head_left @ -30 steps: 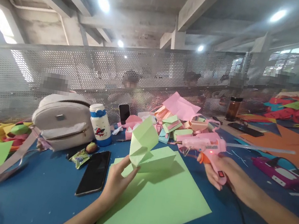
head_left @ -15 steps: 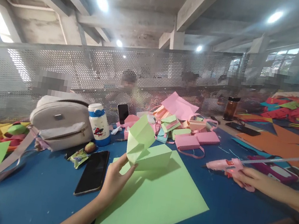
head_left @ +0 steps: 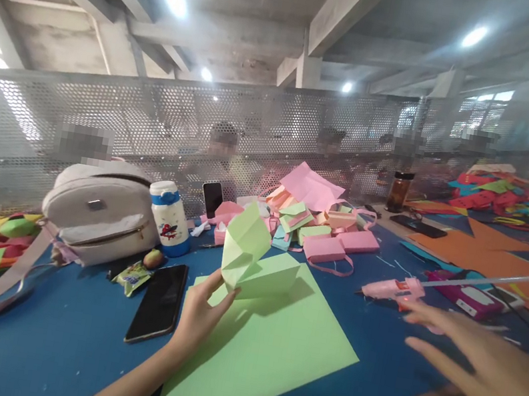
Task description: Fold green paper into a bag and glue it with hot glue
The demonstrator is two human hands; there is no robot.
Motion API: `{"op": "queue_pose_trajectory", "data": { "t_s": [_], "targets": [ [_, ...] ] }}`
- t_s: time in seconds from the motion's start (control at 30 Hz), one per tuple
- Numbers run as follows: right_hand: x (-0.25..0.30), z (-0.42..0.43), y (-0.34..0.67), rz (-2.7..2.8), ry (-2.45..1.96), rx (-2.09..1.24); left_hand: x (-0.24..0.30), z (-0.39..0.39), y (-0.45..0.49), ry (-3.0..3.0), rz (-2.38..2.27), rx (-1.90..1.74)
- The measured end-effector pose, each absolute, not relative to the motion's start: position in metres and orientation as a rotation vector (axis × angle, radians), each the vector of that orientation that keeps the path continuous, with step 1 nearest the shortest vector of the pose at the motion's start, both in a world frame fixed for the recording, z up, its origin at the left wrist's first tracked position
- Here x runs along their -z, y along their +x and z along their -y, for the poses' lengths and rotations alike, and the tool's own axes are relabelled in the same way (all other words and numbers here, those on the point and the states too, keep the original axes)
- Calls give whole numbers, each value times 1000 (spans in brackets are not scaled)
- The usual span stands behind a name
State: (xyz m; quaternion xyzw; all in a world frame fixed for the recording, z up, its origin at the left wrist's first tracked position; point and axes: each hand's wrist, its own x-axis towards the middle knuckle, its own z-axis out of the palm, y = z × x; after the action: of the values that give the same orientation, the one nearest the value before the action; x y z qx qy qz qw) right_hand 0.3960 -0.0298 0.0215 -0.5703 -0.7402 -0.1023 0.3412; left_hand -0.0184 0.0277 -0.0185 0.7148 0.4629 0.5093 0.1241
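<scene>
Between the thumb and fingers of my left hand (head_left: 202, 312) is a folded piece of light green paper (head_left: 244, 242), held upright with its creased panels standing out. Beneath it a large green paper sheet (head_left: 264, 347) lies flat on the blue table. My right hand (head_left: 466, 357), somewhat blurred, is open with fingers apart, just in front of a pink hot glue gun (head_left: 394, 290). The glue gun rests on the table with a long clear glue stick (head_left: 478, 281) out of its back; its handle is partly hidden behind my fingers.
Left of the sheet are a black phone (head_left: 158, 305), a snack packet (head_left: 132, 277), a bottle (head_left: 169, 219) and a grey backpack (head_left: 99, 214). Folded pink paper boxes (head_left: 324, 248) are heaped behind. Orange paper (head_left: 480, 244) and a purple case (head_left: 461, 295) lie right. A perforated metal screen (head_left: 167, 114) stands beyond.
My right hand has let go of the glue gun and drawn back toward me, its fingers opening. My left hand still holds the folded green paper. The view has shifted slightly right.
</scene>
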Motion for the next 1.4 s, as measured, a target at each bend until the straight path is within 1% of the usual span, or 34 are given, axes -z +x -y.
{"op": "queue_pose_trajectory", "data": {
  "t_s": [0.1, 0.2, 0.33, 0.47, 0.7, 1.0, 1.4],
  "targets": [
    [-42, 33, 340, 2253, -1129, 135, 18, -27, -18, 2090, -1348, -1472],
    [-53, 3, 289, 2290, -879, 115, 16, -25, -17, 2106, -1332, -1474],
    [-45, -52, 250, 2292, -639, 152, 10, -20, -13, 2107, -1188, -1478],
    [-29, -79, 238, 2206, -612, 47, 9, -18, -12, 2153, -1100, -1504],
    [-19, -74, 238, 2070, -486, -47, 10, -16, -17, 2463, -1193, -1555],
    [-19, -67, 239, 2076, -402, -45, 3, -7, -10, 2557, -1208, -1584],
    [-19, -57, 234, 2081, -359, 7, -4, 1, -3, 2477, -1172, -1613]
  ]
}}
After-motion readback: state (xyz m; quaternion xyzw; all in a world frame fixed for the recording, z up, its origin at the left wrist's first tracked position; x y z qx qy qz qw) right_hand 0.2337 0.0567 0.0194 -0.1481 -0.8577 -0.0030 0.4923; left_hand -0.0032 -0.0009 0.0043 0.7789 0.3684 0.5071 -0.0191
